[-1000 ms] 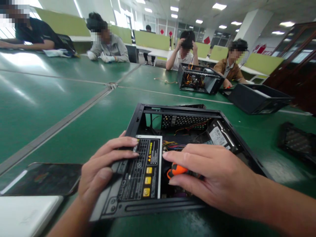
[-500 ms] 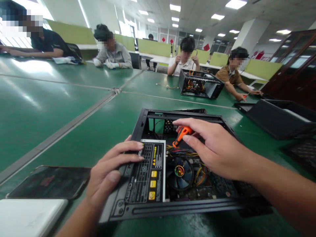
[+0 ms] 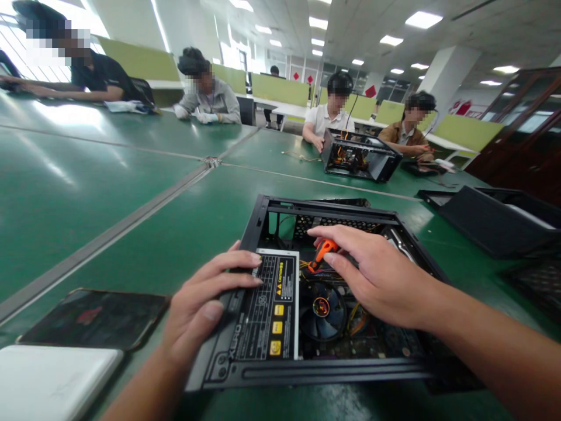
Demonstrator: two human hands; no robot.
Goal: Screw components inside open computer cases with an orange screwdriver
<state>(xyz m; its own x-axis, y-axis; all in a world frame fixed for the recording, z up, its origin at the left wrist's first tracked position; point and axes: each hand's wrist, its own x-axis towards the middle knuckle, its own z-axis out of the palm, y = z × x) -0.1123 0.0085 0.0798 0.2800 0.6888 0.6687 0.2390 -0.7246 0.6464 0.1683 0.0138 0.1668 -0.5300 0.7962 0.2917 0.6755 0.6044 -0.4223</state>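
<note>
An open black computer case (image 3: 337, 372) lies on its side in front of me. Inside it are a power supply (image 3: 280, 316) with a yellow-and-black caution label, a round cooling fan (image 3: 322, 310) and bundles of coloured wires. My left hand (image 3: 201, 304) lies over the case's left edge, fingers stretched out and tips resting on the power supply. Over the case's interior, my right hand (image 3: 377, 272) holds an orange-and-black screwdriver (image 3: 323, 252) between thumb and fingers. The tool slants down toward the wires; its tip is hidden from view.
On the green table (image 3: 131, 216), a dark phone (image 3: 94, 316) and a white box-like object (image 3: 52, 380) lie at lower left. Black case parts (image 3: 495, 219) lie to the right. Across the table, a co-worker in white sits behind another open case (image 3: 362, 155); other people sit nearby.
The screwdriver, still in my right hand, has shifted slightly and tilts differently. My left hand stays on the case. The co-worker in white has lowered their hands, one now at the other case.
</note>
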